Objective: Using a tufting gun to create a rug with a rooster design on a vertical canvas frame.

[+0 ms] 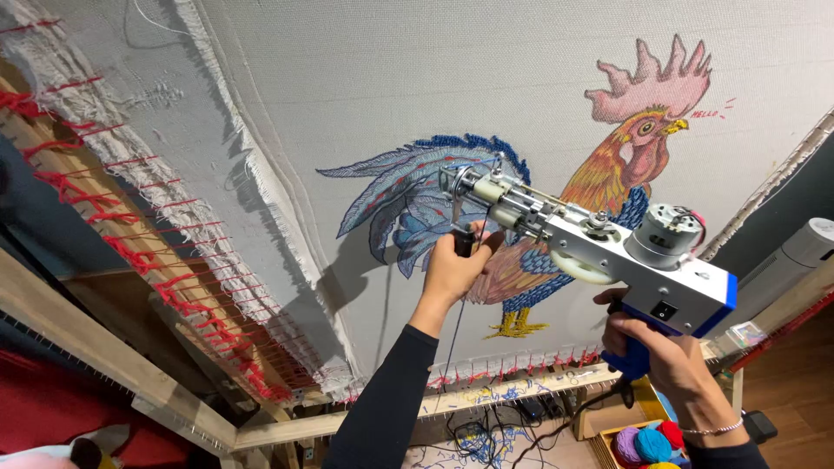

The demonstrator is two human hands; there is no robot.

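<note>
Against the stretched canvas (486, 78), a tufting gun (591, 243) is aimed needle-first at the blue tail of the rooster drawing (539, 200). Right hand (665, 347) has its grip fully wrapped on the blue rear handle, taking weight; left hand (456, 269) has its grip clenched on the black front handle, steering the nose. Cloth is tacked to a wooden frame (130, 373) with red yarn edging; yarn balls (647, 443) sit in a box on the floor.

Wooden frame (130, 382) beams, wood floor (795, 391) — a white heater (795, 260), perhaps — at right.
</note>
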